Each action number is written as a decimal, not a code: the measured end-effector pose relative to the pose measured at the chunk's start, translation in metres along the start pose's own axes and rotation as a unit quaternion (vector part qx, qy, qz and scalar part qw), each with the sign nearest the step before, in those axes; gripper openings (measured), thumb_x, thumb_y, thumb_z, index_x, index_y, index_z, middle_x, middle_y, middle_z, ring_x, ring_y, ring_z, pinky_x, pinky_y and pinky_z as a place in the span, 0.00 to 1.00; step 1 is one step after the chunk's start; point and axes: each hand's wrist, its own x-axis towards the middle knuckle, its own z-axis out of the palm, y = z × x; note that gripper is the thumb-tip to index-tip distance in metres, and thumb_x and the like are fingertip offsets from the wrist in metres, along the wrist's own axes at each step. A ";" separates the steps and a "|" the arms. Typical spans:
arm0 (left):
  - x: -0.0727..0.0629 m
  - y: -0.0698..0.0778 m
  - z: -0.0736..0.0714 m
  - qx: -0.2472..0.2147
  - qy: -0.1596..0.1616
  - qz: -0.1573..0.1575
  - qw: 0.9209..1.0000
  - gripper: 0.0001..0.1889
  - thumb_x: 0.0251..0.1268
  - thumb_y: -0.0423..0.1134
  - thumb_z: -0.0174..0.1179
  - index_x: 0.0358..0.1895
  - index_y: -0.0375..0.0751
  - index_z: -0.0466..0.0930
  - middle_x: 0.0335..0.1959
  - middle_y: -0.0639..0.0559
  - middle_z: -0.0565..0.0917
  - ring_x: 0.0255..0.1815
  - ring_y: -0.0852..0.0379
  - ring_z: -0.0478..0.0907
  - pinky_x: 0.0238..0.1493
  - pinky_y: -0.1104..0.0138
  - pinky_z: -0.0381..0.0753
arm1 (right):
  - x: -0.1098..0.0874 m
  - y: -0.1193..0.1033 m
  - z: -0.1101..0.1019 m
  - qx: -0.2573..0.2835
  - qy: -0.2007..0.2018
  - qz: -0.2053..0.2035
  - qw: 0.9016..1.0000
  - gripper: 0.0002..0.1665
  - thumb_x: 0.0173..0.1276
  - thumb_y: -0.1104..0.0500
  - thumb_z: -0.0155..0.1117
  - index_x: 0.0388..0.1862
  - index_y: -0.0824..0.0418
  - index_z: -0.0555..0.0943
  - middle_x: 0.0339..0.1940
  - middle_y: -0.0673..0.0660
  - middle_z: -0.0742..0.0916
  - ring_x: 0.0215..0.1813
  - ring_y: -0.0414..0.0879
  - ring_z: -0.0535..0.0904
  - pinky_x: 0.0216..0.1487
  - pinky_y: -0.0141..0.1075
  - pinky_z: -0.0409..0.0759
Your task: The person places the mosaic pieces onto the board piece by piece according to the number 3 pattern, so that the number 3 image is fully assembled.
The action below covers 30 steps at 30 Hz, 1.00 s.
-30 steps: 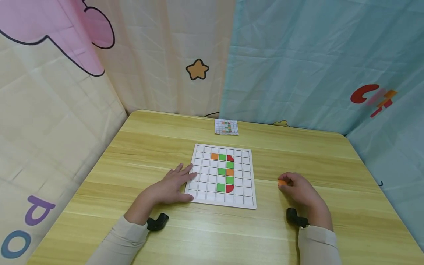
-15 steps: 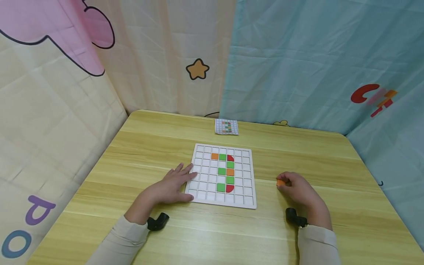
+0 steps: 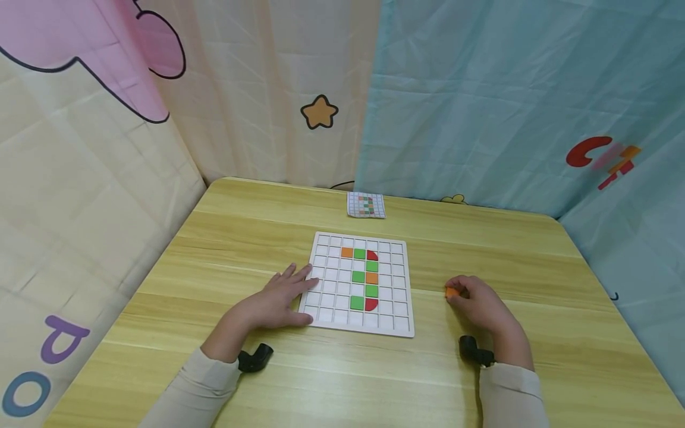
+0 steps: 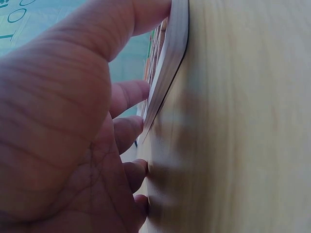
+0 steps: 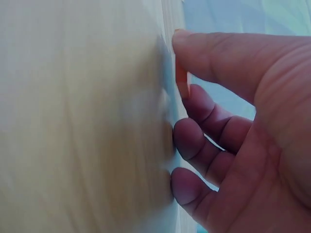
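Note:
A white grid board [image 3: 393, 309] lies on the table, with orange, green and red tiles set in some of its squares. My left hand [image 3: 275, 303] rests with spread fingers on the board's left edge; in the left wrist view, the thumb [image 4: 146, 14] and two fingers reach the rim. To the right of the board, my right hand [image 3: 478, 303] pinches an orange square tile [image 3: 452, 292] between thumb and fingers. From the right wrist, this orange tile [image 5: 181, 75] shows edge-on, close to the tabletop.
Behind the board, a small printed card [image 3: 366, 205] with a similar coloured grid pattern lies near the table's back edge. The wooden table [image 3: 342, 380] is bordered by printed curtains [image 3: 460, 101]. A black wrist camera [image 3: 257, 358] sits at the left cuff, another at the right.
My right hand has shifted slightly to the left with the orange tile pinched in it. The left hand and the board have stayed in place.

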 end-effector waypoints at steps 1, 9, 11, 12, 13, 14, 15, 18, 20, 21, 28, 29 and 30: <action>0.000 0.000 0.000 0.000 0.001 0.001 1.000 0.42 0.59 0.53 0.68 0.76 0.45 0.63 0.81 0.46 0.50 0.80 0.39 0.36 0.75 0.42 0.40 | 0.000 -0.001 0.000 0.000 -0.001 0.002 1.000 0.10 0.69 0.65 0.63 0.49 0.66 0.81 0.40 0.58 0.80 0.42 0.51 0.74 0.45 0.46 0.73; 0.002 0.000 0.001 0.002 -0.004 -0.001 1.000 0.42 0.60 0.53 0.68 0.76 0.46 0.63 0.81 0.48 0.49 0.80 0.40 0.36 0.75 0.43 0.39 | 0.004 -0.007 0.004 0.006 -0.002 -0.002 1.000 0.11 0.70 0.64 0.64 0.50 0.65 0.81 0.41 0.58 0.81 0.43 0.52 0.74 0.47 0.47 0.73; 0.001 0.000 0.001 0.002 -0.003 -0.001 1.000 0.42 0.60 0.53 0.68 0.76 0.46 0.63 0.81 0.47 0.50 0.80 0.40 0.36 0.75 0.43 0.40 | 0.005 -0.009 0.005 0.010 -0.002 -0.005 1.000 0.11 0.70 0.64 0.64 0.50 0.65 0.81 0.43 0.59 0.81 0.44 0.53 0.74 0.49 0.49 0.74; 0.001 0.000 0.001 0.002 -0.003 -0.002 1.000 0.42 0.60 0.53 0.68 0.76 0.46 0.63 0.81 0.47 0.50 0.80 0.40 0.36 0.75 0.43 0.40 | 0.006 -0.010 0.005 0.013 -0.003 -0.004 1.000 0.11 0.70 0.64 0.64 0.50 0.64 0.81 0.44 0.59 0.81 0.45 0.53 0.75 0.50 0.50 0.74; 0.001 0.000 0.001 0.002 -0.002 -0.001 1.000 0.42 0.60 0.53 0.68 0.76 0.46 0.63 0.81 0.47 0.50 0.80 0.39 0.36 0.75 0.43 0.40 | 0.007 -0.011 0.006 0.016 -0.005 -0.005 1.000 0.12 0.70 0.64 0.64 0.50 0.65 0.80 0.45 0.60 0.82 0.46 0.54 0.75 0.51 0.50 0.74; 0.001 0.000 0.001 0.002 -0.002 -0.001 1.000 0.42 0.60 0.53 0.68 0.76 0.45 0.63 0.81 0.47 0.50 0.80 0.39 0.36 0.75 0.43 0.40 | 0.008 -0.012 0.006 0.020 -0.006 -0.007 1.000 0.12 0.69 0.64 0.64 0.50 0.65 0.80 0.46 0.61 0.82 0.46 0.54 0.75 0.51 0.51 0.74; 0.001 0.000 0.001 0.002 0.000 0.000 1.000 0.42 0.60 0.52 0.68 0.76 0.45 0.63 0.81 0.46 0.50 0.80 0.38 0.36 0.75 0.42 0.40 | 0.009 -0.012 0.006 0.024 -0.005 -0.009 1.000 0.12 0.69 0.64 0.65 0.50 0.65 0.80 0.46 0.61 0.82 0.46 0.54 0.75 0.52 0.51 0.74; 0.000 0.000 0.000 0.000 0.001 -0.001 1.000 0.41 0.60 0.52 0.68 0.76 0.44 0.64 0.80 0.46 0.50 0.80 0.38 0.37 0.75 0.42 0.40 | 0.011 -0.014 0.006 0.036 -0.008 -0.012 0.999 0.12 0.69 0.64 0.65 0.51 0.65 0.80 0.45 0.60 0.81 0.46 0.53 0.75 0.50 0.49 0.75; 0.000 0.000 0.000 -0.002 0.002 0.000 1.000 0.41 0.60 0.52 0.68 0.76 0.44 0.64 0.80 0.45 0.50 0.80 0.38 0.37 0.75 0.42 0.40 | 0.011 -0.015 0.006 0.042 -0.009 -0.018 0.999 0.13 0.70 0.64 0.64 0.51 0.65 0.80 0.44 0.58 0.81 0.45 0.51 0.75 0.48 0.47 0.75; 0.000 0.000 0.000 -0.002 0.002 0.002 1.000 0.41 0.60 0.52 0.68 0.75 0.44 0.64 0.80 0.45 0.51 0.80 0.38 0.37 0.75 0.42 0.40 | 0.012 -0.015 0.006 0.045 -0.011 -0.019 0.999 0.13 0.70 0.64 0.64 0.52 0.64 0.80 0.44 0.58 0.81 0.45 0.51 0.75 0.47 0.46 0.75; 0.000 -0.001 0.000 0.003 -0.002 -0.002 1.000 0.42 0.60 0.52 0.68 0.76 0.46 0.63 0.81 0.47 0.49 0.80 0.40 0.36 0.75 0.43 0.39 | 0.011 -0.021 0.002 0.047 -0.016 -0.024 0.998 0.14 0.71 0.63 0.64 0.53 0.63 0.79 0.48 0.58 0.81 0.48 0.52 0.75 0.46 0.45 0.75; 0.000 -0.001 0.000 0.001 -0.002 -0.001 1.000 0.42 0.60 0.52 0.68 0.76 0.46 0.63 0.81 0.46 0.50 0.80 0.39 0.36 0.75 0.43 0.39 | 0.012 -0.023 0.002 0.044 -0.015 -0.025 0.999 0.14 0.71 0.62 0.64 0.53 0.63 0.79 0.49 0.58 0.81 0.48 0.52 0.75 0.46 0.45 0.74; 0.000 -0.001 0.000 -0.001 -0.001 0.002 1.000 0.42 0.60 0.52 0.68 0.76 0.45 0.63 0.81 0.46 0.50 0.80 0.39 0.36 0.75 0.42 0.39 | 0.012 -0.024 0.002 0.042 -0.013 -0.027 0.999 0.14 0.71 0.62 0.63 0.54 0.63 0.79 0.49 0.58 0.81 0.49 0.53 0.75 0.46 0.45 0.74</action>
